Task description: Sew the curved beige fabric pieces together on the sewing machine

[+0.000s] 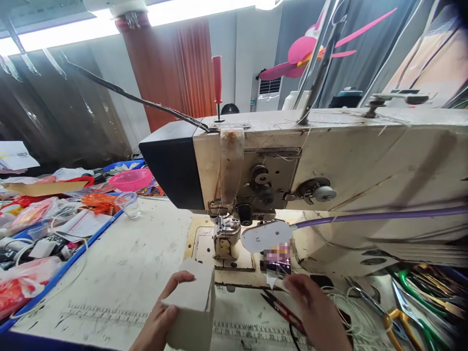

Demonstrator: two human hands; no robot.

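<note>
In front of the sewing machine's presser foot area (226, 239), my left hand (161, 312) grips a cream-coloured, box-shaped piece (192, 292), thumb on its near side and fingers along its far left edge. Its pale top surface is tilted toward me, with one flap edge at the right. My right hand (314, 307) is closed, fingertips pinched at a small white piece (272, 280) whose exact kind I cannot make out. Below that hand lie red-handled snips (281, 309), blades pointing left. A phone (280, 263) with a lit screen rests on the machine bed behind it.
The sewing machine (365, 165) spans the middle and right. A white lamp (268, 236) on a purple flexible neck hangs by the needle. Scissors (397, 317) crowd the right. A blue tray (98, 226) of bags, a pink basket (130, 180) and a clear cup (131, 207) stand left.
</note>
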